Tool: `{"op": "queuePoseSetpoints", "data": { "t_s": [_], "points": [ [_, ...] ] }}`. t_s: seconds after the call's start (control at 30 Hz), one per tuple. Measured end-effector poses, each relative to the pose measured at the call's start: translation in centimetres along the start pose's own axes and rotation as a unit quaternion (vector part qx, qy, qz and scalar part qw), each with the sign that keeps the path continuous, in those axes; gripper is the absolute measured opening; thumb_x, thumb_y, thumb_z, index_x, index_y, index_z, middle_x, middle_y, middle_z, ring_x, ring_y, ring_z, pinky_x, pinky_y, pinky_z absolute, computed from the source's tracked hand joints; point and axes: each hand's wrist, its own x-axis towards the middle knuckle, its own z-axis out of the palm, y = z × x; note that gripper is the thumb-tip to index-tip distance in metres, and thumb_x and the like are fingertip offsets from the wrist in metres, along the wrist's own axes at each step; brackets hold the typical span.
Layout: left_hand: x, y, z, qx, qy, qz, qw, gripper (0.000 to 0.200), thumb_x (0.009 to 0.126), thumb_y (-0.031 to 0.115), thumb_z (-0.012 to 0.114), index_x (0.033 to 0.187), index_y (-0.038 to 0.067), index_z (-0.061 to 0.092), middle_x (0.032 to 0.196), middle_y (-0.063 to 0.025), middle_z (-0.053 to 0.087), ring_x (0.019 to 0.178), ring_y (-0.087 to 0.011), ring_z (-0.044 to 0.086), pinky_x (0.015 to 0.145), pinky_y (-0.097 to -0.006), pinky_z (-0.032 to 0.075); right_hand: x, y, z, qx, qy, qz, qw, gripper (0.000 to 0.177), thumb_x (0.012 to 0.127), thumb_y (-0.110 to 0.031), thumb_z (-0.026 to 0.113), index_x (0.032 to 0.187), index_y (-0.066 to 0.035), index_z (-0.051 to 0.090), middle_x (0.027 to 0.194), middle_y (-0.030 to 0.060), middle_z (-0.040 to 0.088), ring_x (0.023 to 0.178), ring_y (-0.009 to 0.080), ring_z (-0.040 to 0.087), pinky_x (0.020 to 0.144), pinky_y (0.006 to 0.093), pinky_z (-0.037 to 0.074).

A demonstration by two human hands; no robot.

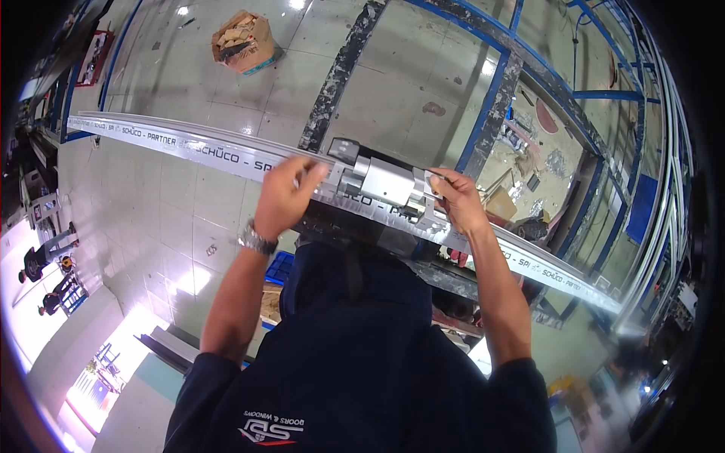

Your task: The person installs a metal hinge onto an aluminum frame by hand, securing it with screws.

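A long aluminium profile (219,156), covered in film printed "SCHÜCO - SPI PARTNER", runs across in front of me. On it sits a silver metal clamp-like device (387,181) with a black knob (345,149) at its left end. My right hand (459,200) grips the right end of this device, thumb on top and fingers behind. Left of the device, my left hand (285,192) is at the profile with fingers curled and thumb close to them. Whether anything small lies between those fingers is hidden.
Black-and-blue frame bars (343,72) support the profile. A cardboard box of scraps (243,41) stands on the tiled floor beyond. Under the frame at right lies a littered tray (529,162). Long profiles (655,226) are stacked at far right. Two people (36,264) are far left.
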Motion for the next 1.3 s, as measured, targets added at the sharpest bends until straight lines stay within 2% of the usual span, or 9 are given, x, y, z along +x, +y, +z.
{"op": "queuePoseSetpoints", "data": {
  "t_s": [0.03, 0.13, 0.23, 0.27, 0.37, 0.53, 0.83, 1.17, 1.3],
  "points": [
    [1.4, 0.1, 0.3, 0.017, 0.055, 0.066, 0.996, 0.039, 0.104, 0.036, 0.06, 0.101, -0.002, 0.068, 0.073, -0.0123, 0.062, 0.066, -0.0133, 0.06, 0.06, -0.0313, 0.049, -0.2, 0.1, -0.1, -0.004, -0.003, -0.004, 1.0, 0.03, 0.097, -0.025, 0.073, 0.123, -0.009, 0.072, 0.093, -0.0036, 0.068, 0.084, 0.0051, 0.062, 0.072, 0.0235, 0.055],
    [6.7, -2.4, 0.9, 0.097, -0.09, 0.056, 0.99, 0.035, 0.102, 0.034, 0.065, 0.107, 0.0, 0.072, 0.086, -0.0071, 0.069, 0.075, -0.0094, 0.063, 0.063, -0.0277, 0.051, -0.5, -0.1, 0.2, -0.022, -0.011, -0.027, 0.999, 0.031, 0.098, -0.025, 0.073, 0.124, -0.009, 0.072, 0.092, -0.0039, 0.067, 0.084, 0.0043, 0.061, 0.072, 0.0229, 0.054],
    [10.9, -1.8, 0.6, -0.027, -0.405, -0.259, 0.876, 0.037, 0.099, 0.039, 0.069, 0.101, 0.001, 0.072, 0.083, -0.0043, 0.068, 0.072, -0.0099, 0.062, 0.062, -0.0276, 0.05, -0.7, -0.1, 0.3, -0.042, -0.005, -0.048, 0.998, 0.031, 0.099, -0.025, 0.072, 0.125, -0.008, 0.072, 0.09, -0.0042, 0.067, 0.083, 0.0038, 0.061, 0.072, 0.0227, 0.054],
    [11.6, -2.4, 0.7, -0.053, -0.428, -0.272, 0.861, 0.037, 0.097, 0.039, 0.073, 0.097, 0.002, 0.071, 0.081, -0.001, 0.066, 0.069, -0.0081, 0.06, 0.059, -0.0249, 0.048, -0.8, 0.0, 0.3, -0.046, 0.001, -0.048, 0.998, 0.031, 0.099, -0.024, 0.071, 0.125, -0.008, 0.072, 0.089, -0.0043, 0.066, 0.082, 0.0036, 0.06, 0.072, 0.0227, 0.054],
    [11.6, -4.5, 1.4, -0.087, -0.417, -0.238, 0.873, 0.046, 0.092, 0.046, 0.076, 0.093, 0.0, 0.07, 0.076, -0.0008, 0.062, 0.065, -0.0071, 0.056, 0.057, -0.0247, 0.048, -1.6, -0.8, 0.9, -0.075, 0.041, -0.017, 0.996, 0.029, 0.1, -0.023, 0.07, 0.125, -0.008, 0.072, 0.088, -0.0042, 0.066, 0.081, 0.0034, 0.059, 0.071, 0.0229, 0.052],
    [9.8, -2.3, 0.3, -0.159, -0.364, -0.212, 0.893, 0.034, 0.092, 0.03, 0.078, 0.1, -0.001, 0.067, 0.076, 0.0008, 0.06, 0.062, -0.0038, 0.055, 0.052, -0.0219, 0.047, -2.3, -3.4, 3.3, -0.063, 0.11, 0.068, 0.99, 0.027, 0.102, -0.024, 0.067, 0.121, -0.005, 0.072, 0.085, -0.0035, 0.064, 0.077, 0.0039, 0.056, 0.068, 0.0212, 0.047],
    [10.5, -2.5, 0.4, -0.27, -0.407, -0.352, 0.798, 0.027, 0.092, 0.011, 0.078, 0.109, -0.001, 0.061, 0.088, -0.0039, 0.068, 0.074, -0.0067, 0.064, 0.067, -0.0244, 0.055, -1.7, -5.7, 3.6, -0.006, 0.098, 0.206, 0.974, 0.029, 0.104, -0.025, 0.063, 0.119, -0.001, 0.069, 0.077, -0.0011, 0.063, 0.058, 0.0039, 0.049, 0.05, 0.0193, 0.037],
    [9.2, -1.1, 0.1, -0.112, -0.363, -0.26, 0.888, 0.04, 0.091, 0.029, 0.075, 0.114, 0.0, 0.059, 0.079, -0.0137, 0.068, 0.069, -0.0275, 0.068, 0.065, -0.0382, 0.05, -1.1, -7.2, 2.6, 0.022, 0.086, 0.291, 0.953, 0.029, 0.105, -0.022, 0.061, 0.124, -0.002, 0.069, 0.078, -0.0027, 0.057, 0.056, 0.0051, 0.049, 0.05, 0.0216, 0.041],
    [9.9, -1.1, -0.4, -0.121, -0.4, -0.274, 0.866, 0.039, 0.095, 0.029, 0.07, 0.118, 0.002, 0.054, 0.078, -0.0137, 0.066, 0.067, -0.029, 0.066, 0.065, -0.0397, 0.049, -0.8, -6.5, 2.6, 0.033, 0.099, 0.277, 0.955, 0.026, 0.104, -0.021, 0.062, 0.119, -0.001, 0.069, 0.08, -0.001, 0.06, 0.057, 0.0052, 0.051, 0.049, 0.0221, 0.042]
  ]
}}
